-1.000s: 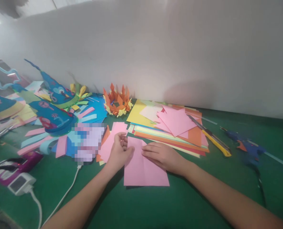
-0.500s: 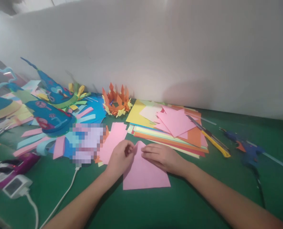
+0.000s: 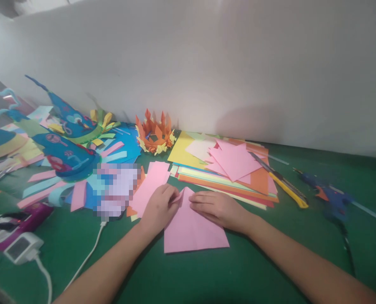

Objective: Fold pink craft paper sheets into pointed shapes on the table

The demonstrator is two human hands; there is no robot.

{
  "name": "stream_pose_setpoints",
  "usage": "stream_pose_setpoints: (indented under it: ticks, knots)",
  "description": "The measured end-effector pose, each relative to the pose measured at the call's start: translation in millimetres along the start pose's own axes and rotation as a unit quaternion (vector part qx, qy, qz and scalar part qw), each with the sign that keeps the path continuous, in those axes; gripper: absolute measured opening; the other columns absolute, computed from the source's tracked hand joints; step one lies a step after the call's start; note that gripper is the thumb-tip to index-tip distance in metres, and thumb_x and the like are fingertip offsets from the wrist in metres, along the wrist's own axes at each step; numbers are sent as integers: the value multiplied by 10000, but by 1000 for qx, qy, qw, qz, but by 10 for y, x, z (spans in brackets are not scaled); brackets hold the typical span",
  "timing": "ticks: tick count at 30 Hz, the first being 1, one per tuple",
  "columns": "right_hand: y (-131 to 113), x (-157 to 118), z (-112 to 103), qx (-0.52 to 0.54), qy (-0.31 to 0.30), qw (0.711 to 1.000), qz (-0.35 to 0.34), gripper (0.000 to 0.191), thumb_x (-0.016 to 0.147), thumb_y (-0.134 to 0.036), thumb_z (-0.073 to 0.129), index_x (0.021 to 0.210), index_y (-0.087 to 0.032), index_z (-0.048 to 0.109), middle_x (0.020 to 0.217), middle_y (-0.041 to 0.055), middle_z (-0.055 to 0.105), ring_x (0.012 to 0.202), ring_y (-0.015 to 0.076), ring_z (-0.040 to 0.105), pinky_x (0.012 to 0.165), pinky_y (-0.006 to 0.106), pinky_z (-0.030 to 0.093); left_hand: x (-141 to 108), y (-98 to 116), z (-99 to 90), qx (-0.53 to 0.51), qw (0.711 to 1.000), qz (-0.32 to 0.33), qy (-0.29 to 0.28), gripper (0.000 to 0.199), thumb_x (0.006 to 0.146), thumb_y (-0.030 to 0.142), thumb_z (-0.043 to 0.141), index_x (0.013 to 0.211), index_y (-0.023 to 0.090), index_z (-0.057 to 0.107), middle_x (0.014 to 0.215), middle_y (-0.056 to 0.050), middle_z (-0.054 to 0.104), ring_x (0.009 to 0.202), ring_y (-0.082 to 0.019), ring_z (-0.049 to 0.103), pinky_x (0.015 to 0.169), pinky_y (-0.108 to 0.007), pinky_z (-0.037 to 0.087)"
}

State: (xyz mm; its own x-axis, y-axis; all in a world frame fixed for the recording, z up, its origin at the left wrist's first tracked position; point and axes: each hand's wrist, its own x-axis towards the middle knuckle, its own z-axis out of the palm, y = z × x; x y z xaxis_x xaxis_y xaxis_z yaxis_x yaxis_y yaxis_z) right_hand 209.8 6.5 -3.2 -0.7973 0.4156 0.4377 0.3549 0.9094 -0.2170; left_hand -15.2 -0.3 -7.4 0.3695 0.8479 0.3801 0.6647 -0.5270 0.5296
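Observation:
A sheet of pink paper (image 3: 196, 234) lies on the green table in front of me, its far end folded to a point. My left hand (image 3: 160, 207) pinches the left folded edge near that point, thumb and fingers closed on the paper. Across from it, my right hand (image 3: 222, 209) rests with its fingers stretched out flat on the right side of the fold. The fingertips of both hands are a short gap apart. Beyond my left hand lie pink paper strips (image 3: 152, 183), partly covering orange pieces.
Behind are stacked coloured sheets (image 3: 219, 181) with pink squares (image 3: 235, 160) and a yellow utility knife (image 3: 289, 190). A blue glue gun (image 3: 328, 196) lies right. An orange paper crown (image 3: 156, 133), blue cone hats (image 3: 69, 152), a white cable (image 3: 94, 245) and a purple power strip (image 3: 32, 221) are left.
Both hands keep almost the same place on the pink paper. The right hand and the sheet's near right corner have shifted very slightly right.

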Motion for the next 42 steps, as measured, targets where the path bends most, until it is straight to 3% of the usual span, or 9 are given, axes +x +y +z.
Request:
stream_pose_setpoints:
  ticks: [6, 13, 18, 27, 42]
  knots:
    - [-5, -7, 19, 2, 7, 1000, 22, 241, 943, -165, 439, 1078, -145, 638, 1142, 94, 659, 1091, 188, 586, 957, 355, 498, -27, -1, 0, 10, 999, 36, -28, 276, 657, -51, 422, 804, 173, 492, 840, -46, 538, 800, -189, 503, 686, -309, 453]
    - [2, -5, 3, 20, 14, 999, 23, 233, 939, -158, 452, 1077, -137, 638, 1122, 86, 671, 1076, 190, 602, 951, 349, 509, -5, 29, -71, 14, 985, 151, -79, 142, 832, 55, 506, 915, 158, 558, 1013, -83, 610, 941, -212, 548, 830, -367, 492]
    - [-6, 5, -20, 33, 12, 999, 20, 246, 943, -158, 440, 1097, -143, 631, 1115, 87, 674, 1088, 192, 595, 957, 359, 508, 26, 73, -114, 19, 975, 205, -87, 92, 895, 168, 520, 942, 151, 597, 984, -83, 651, 948, -201, 585, 835, -350, 513]
    - [10, -12, -20, 27, 18, 999, -8, 222, 928, -152, 475, 1077, -144, 641, 1098, 75, 684, 1109, 192, 588, 980, 361, 498, 45, 117, -144, 43, 972, 209, -100, 190, 929, 222, 472, 871, 139, 632, 951, -90, 665, 911, -195, 613, 814, -347, 529]
    - [18, -9, -39, 24, 0, 1000, -19, 226, 922, -143, 485, 1071, -118, 653, 1131, 75, 674, 1144, 179, 572, 1019, 311, 468, 27, 108, -162, 28, 976, 168, -134, 212, 935, 220, 458, 920, 166, 663, 973, -88, 630, 927, -194, 577, 798, -336, 500]
